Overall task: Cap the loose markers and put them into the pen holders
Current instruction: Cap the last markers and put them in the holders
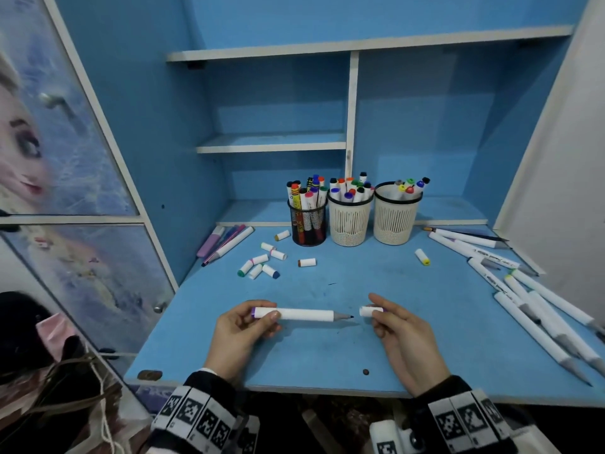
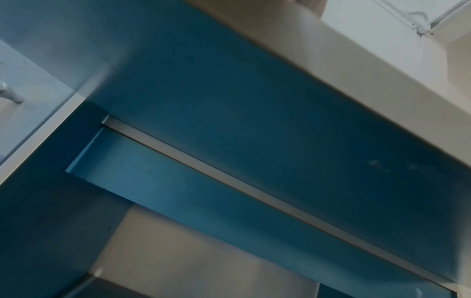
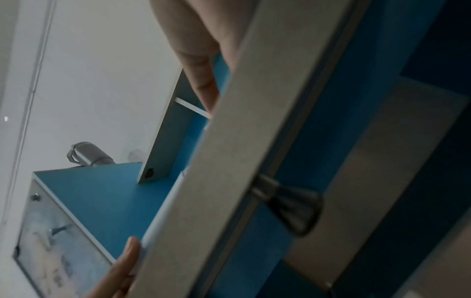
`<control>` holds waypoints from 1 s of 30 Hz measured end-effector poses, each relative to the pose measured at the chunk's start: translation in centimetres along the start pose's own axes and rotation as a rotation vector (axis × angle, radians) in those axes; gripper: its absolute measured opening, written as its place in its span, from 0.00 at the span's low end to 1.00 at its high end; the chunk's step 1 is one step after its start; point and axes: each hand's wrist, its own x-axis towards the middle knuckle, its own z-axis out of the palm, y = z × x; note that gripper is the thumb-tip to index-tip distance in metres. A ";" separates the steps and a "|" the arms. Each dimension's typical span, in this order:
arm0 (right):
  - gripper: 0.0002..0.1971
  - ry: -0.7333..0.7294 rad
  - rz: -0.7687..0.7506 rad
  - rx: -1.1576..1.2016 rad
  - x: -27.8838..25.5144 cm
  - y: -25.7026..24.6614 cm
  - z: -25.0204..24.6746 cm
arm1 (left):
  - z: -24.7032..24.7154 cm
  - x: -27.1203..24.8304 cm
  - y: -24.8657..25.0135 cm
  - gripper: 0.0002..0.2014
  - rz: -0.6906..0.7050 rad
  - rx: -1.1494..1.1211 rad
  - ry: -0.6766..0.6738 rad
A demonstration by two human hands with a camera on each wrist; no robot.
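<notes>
Low over the blue desk (image 1: 327,355), my left hand (image 1: 266,311) grips the purple-ended rear of a white marker (image 1: 304,314). The marker lies level with its bare grey tip (image 1: 348,317) pointing right. My right hand (image 1: 374,310) pinches a white cap (image 1: 367,311) with a purple end, a small gap right of that tip. Three pen holders stand at the back: a black mesh one (image 1: 307,224) and two cream ones (image 1: 349,224) (image 1: 395,221), all with capped markers inside. The wrist views are blurred and show shelves and parts of fingers only.
Several loose caps (image 1: 262,263) lie at the left middle of the desk, one more cap (image 1: 422,257) to the right. Uncapped white markers (image 1: 540,306) are piled along the right edge. A few pens (image 1: 226,242) lie at the back left. Shelves rise behind the holders.
</notes>
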 end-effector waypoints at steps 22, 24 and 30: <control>0.09 -0.184 -0.113 -0.364 -0.7 0.8 -0.3 | -0.4 -0.1 0.1 0.27 -0.033 0.082 -0.122; 0.09 -0.175 -0.112 -0.386 -0.8 0.8 -0.3 | -0.4 -0.2 0.0 0.26 -0.025 0.091 -0.122; 0.08 -0.176 -0.112 -0.430 -1.1 0.6 -0.1 | -0.1 -0.5 0.1 0.09 -0.029 0.137 -0.127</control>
